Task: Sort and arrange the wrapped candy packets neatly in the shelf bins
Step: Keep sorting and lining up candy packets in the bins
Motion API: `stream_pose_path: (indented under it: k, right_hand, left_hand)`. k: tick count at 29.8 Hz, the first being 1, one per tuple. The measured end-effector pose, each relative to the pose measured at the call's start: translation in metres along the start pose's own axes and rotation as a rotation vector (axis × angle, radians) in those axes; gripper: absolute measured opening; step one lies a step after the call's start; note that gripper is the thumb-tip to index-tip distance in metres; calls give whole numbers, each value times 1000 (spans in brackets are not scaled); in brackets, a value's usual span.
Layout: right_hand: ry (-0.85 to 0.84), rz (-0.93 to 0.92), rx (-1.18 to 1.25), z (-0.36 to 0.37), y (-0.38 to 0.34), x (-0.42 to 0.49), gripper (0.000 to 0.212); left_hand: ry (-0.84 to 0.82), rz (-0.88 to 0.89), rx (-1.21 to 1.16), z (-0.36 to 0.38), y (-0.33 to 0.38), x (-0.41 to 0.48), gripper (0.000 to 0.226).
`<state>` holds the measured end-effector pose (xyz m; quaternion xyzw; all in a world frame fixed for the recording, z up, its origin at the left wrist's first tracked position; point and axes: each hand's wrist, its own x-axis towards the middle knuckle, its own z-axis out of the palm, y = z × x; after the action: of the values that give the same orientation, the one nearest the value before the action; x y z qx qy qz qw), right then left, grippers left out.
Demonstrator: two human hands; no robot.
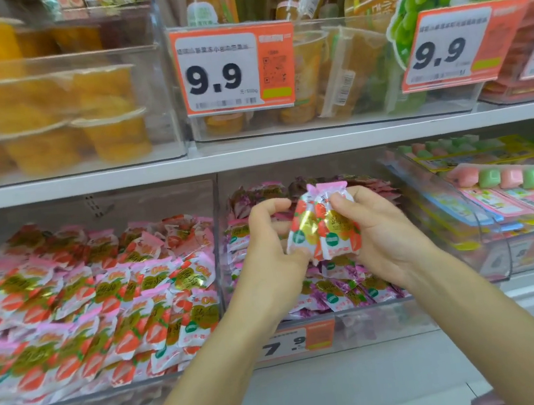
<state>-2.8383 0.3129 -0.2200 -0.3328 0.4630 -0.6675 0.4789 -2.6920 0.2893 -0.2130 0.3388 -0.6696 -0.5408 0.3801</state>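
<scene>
L hand (265, 253) & R hand (378, 235), fingers (343, 200) curled, pinch a few strawberry candy packets (323, 229) together over the mid bin (376, 323) of purple packets (338, 291). L forearm hides part of the lower price tag (297, 342). L bin (81, 401) is piled w/ strawberry packets. Upper-shelf jelly cups (107, 135) are blurred.

1. Small print on the orange price tag (234, 67) is too blurred for me to read (only 9.9 is clear).
2. My left arm (212, 362) hides the left end of the lower price tag (297, 341).
3. The left hand (267, 253) and right hand (378, 235) grip overlapping strawberry packets (332, 232); I can't count them.
4. The jelly cups (42, 106) are smeared.
</scene>
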Motion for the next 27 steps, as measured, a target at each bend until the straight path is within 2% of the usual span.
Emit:
stream_pose_path:
  k: [4, 7, 9, 11, 13, 14, 16, 20, 21, 23, 24, 27]
  right_hand:
    - [52, -32, -140, 22, -2, -2, 3]
    - [-4, -38, -194, 57, 0, 1, 5]
    - [-86, -35, -211, 89, 4, 4, 13]
    - [-152, -53, -272, 123, 11, 8, 11]
    - [-166, -68, -392, 157, 25, 17, 5]
    - [-165, -70, -449, 171, 33, 23, 8]
    - [-138, -38, -517, 198, 53, 38, 8]
    - [-103, 66, -434, 239, 88, 63, 6]
    - [-92, 51, -535, 245, 98, 70, 6]
    - [-68, -5, -926, 250, 111, 80, 26]
    - [-43, -14, -1084, 249, 111, 82, 28]
    - [-32, 11, -1158, 238, 100, 89, 28]
  left_hand:
    - [-3, 11, 29, -26, 6, -17, 49]
    - [221, 93, 65, -68, 3, -30, 45]
    - [388, 103, 114, -102, -4, -35, 43]
    - [542, 91, 150, -136, -11, -38, 44]
    - [700, 86, 176, -168, -20, -40, 41]
    - [770, 82, 187, -181, -25, -41, 37]
    - [857, 67, 195, -201, -35, -45, 32]
    - [822, 29, 228, -219, -47, -49, 29]
    - [804, 16, 249, -222, -48, -48, 28]
    - [772, 2, 271, -227, -51, -48, 30]
    - [754, -1, 278, -228, -53, -48, 31]
    - [684, -16, 316, -229, -54, -47, 34]
